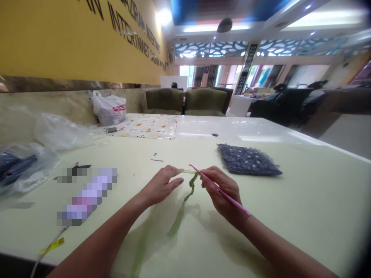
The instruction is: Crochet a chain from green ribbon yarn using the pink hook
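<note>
Near the centre of the head view, just above a pale table (275, 216), the left hand (162, 187) and the right hand (222, 189) face each other across a small green crocheted strip (191, 183). The right hand closes pen-fashion around a pink crochet hook (232, 199), whose shaft slants from the wrist up to the left. The left hand is half open, thumb and index finger apart, with a pale green ribbon (189, 171) stretched from the index fingertip to the hook; its other fingers are mostly hidden, so whether they close on the ribbon cannot be told. The strip hangs below the right fingertips and ends in a loose tail (176, 222) that drops to the lower left.

Judging by the strand at the hook, the step in hand seems to be forming a stitch. The next move appears to call for an even pull from the left hand and a small turn of the hook to draw the ribbon through, while the right fingertips steady the strip.

Right of centre lies a dark blue beaded piece (247, 159); beyond the left hand lie a thin purple needle (157, 160) and a small blue ring (155, 154)
</note>
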### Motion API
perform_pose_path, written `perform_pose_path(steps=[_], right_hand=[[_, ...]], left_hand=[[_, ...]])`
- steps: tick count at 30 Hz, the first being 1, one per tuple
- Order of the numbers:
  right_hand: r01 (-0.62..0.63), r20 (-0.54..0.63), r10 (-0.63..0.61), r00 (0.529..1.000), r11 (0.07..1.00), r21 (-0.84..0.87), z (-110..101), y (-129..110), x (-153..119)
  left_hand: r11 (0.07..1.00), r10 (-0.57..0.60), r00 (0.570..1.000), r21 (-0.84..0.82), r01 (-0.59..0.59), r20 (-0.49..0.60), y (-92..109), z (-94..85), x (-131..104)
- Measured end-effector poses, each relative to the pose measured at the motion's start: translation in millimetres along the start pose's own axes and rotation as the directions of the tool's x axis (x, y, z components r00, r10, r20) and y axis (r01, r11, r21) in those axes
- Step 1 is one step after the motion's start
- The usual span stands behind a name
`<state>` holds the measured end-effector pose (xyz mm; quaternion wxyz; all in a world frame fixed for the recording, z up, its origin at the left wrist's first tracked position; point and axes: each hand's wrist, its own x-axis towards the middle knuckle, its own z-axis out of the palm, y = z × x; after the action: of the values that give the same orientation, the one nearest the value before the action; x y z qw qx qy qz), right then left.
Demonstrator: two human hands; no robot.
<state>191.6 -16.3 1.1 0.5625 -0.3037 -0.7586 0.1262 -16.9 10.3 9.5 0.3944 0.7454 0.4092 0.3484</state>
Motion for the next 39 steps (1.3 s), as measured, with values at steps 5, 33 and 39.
perform_pose_path(steps=[5,33,39], right_hand=[[0.044,0.051,-0.042,0.998,0.998,-0.037,5,1,-2],[0.292,0.336,-0.151,0.930,0.859,-0.422,12,10,-11],[0.336,0.235,-0.242,0.941,0.613,-0.715,18,3,-13]], left_hand=[[0.839,-0.166,0.986,-0.527,0.137,-0.008,3,9.4,1],[0.722,-0.216,0.961,-0.635,0.275,0.171,8,22.0,-8],[0.554,-0.309,0.944,-0.784,0.281,0.119,5,32.6,-8]])
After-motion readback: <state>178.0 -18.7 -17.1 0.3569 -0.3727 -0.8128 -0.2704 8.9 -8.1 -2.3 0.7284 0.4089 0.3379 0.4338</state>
